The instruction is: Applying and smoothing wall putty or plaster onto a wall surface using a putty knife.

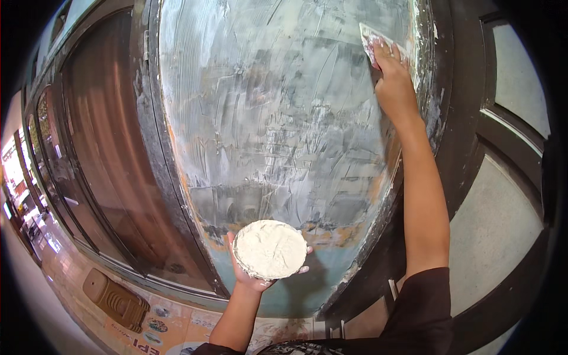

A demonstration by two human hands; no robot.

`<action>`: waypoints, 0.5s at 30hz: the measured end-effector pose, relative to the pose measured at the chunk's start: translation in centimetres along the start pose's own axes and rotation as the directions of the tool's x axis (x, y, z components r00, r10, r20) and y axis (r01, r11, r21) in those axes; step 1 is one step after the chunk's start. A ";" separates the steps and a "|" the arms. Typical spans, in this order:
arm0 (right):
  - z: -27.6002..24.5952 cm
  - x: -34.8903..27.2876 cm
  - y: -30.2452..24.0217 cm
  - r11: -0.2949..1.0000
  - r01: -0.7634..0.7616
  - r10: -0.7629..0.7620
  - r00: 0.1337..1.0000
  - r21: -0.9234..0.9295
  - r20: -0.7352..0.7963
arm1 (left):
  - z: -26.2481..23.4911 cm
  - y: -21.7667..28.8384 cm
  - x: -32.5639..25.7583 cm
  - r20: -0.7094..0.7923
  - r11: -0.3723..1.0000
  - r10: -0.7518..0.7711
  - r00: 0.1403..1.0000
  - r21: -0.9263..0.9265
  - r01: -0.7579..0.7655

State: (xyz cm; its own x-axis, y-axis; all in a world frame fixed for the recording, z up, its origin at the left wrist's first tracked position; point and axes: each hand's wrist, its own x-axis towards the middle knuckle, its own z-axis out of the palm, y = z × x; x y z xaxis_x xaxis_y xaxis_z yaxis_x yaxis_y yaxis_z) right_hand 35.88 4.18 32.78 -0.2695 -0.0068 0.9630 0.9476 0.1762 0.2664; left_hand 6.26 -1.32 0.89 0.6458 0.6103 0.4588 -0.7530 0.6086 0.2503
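Note:
A round, shallow tub (279, 277) full of creamy white putty (270, 248) rests in my left hand (252, 281), whose fingers curl round its sides from below. High on the right, my right hand (393, 77) grips a flat, pale putty spreader (368, 36). Its edge lies against the upper right of a tall grey panel (284, 160), close to the frame. White putty is smeared over the fingers of that hand. Streaks of grey and white putty cover most of the panel, with orange-brown patches along its edges and a bluish-green strip at the bottom.
Dark-framed glass with a brown curtain (112, 148) stands left of the panel. On the right is a dark wooden frame with pale panes (503, 225). A brown plastic stool (116, 299) and a printed orange sheet (171, 328) lie on the floor at lower left.

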 end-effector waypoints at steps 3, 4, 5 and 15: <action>1.6 -2.0 0.0 1.000 -0.025 0.026 0.991 -0.008 0.130 | -0.4 0.3 0.0 0.004 1.000 0.012 1.000 -0.017 -0.012; 1.4 -4.3 -0.6 1.000 0.002 0.001 0.985 -0.013 0.175 | -0.4 0.3 0.1 0.006 1.000 0.011 1.000 -0.022 -0.011; 1.9 -7.1 -1.5 1.000 0.024 -0.023 0.975 -0.004 0.222 | -0.3 0.4 0.0 0.012 0.998 0.027 1.000 -0.052 -0.026; -1.4 -3.9 -4.8 0.996 -0.011 0.003 0.996 0.090 0.086 | -0.5 0.0 0.2 -0.016 0.997 0.035 0.999 -0.073 -0.036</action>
State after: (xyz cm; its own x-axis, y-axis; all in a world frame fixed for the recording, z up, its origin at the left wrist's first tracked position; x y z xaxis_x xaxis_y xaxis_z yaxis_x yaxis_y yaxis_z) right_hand 32.60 1.98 27.81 -0.2802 0.0781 0.9568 0.9313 0.2638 0.2512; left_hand 6.47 -0.95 0.50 0.6214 0.6390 0.4534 -0.7642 0.6220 0.1707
